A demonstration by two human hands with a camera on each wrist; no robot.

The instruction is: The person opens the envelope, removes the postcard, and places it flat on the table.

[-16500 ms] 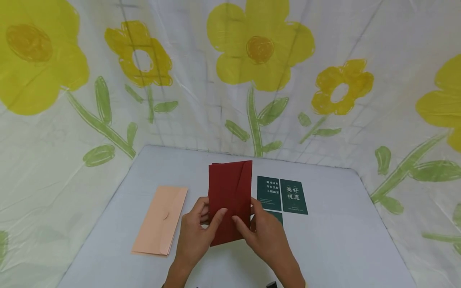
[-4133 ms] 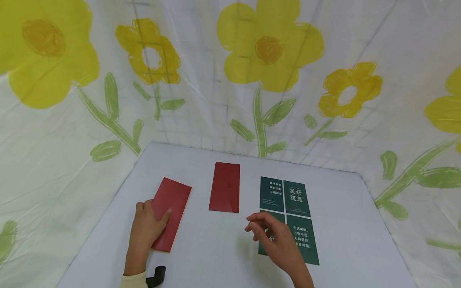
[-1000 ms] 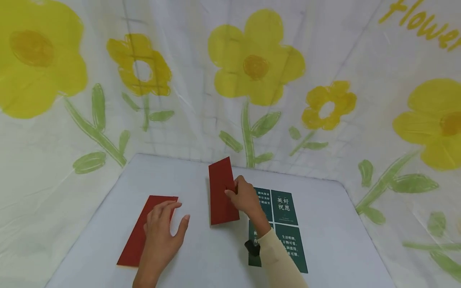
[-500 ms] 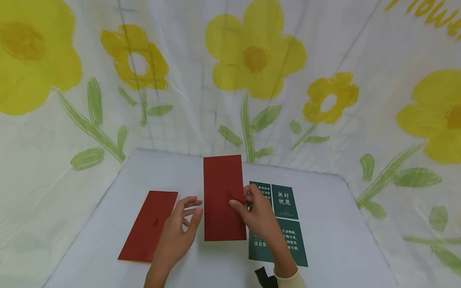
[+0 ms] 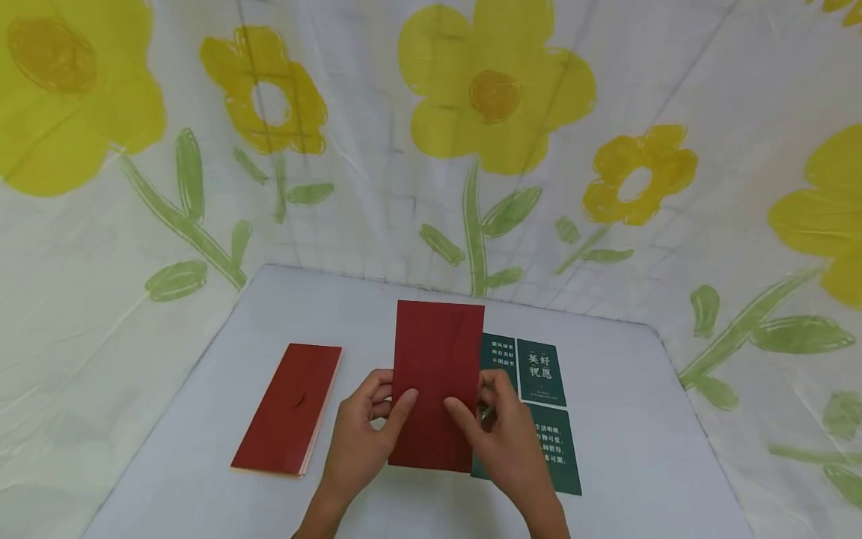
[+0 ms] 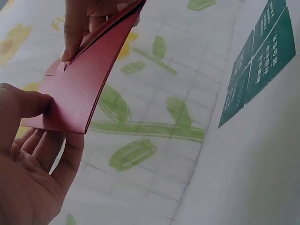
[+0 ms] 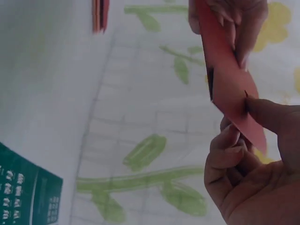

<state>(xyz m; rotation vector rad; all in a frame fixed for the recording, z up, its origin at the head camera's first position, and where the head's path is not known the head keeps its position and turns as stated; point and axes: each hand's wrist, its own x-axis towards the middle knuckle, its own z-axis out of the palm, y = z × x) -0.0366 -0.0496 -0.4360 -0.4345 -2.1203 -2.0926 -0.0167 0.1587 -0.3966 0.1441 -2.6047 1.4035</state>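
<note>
A red envelope (image 5: 438,382) stands nearly upright between my hands at the middle of the head view. My left hand (image 5: 367,430) pinches its left side, thumb on the near face and fingers behind. Its right side is gripped the same way by my right hand (image 5: 508,442). In the right wrist view, the right thumb lies beside a small slit in the envelope (image 7: 232,89). The left wrist view shows an edge of the envelope (image 6: 79,93) slightly gaping near the right hand's fingers. What is inside is hidden.
To the left on the white table (image 5: 633,419) lies a stack of red envelopes (image 5: 289,408) with a paler peach edge beneath. Dark green cards (image 5: 542,372) with white characters lie at the right, partly behind the right hand. A flower-printed curtain (image 5: 364,209) surrounds the table.
The peach envelopes seen at the left earlier now have red on top. My right hand has picked up the red envelope from the table's middle, and my left hand has left the stack and gripped it.
</note>
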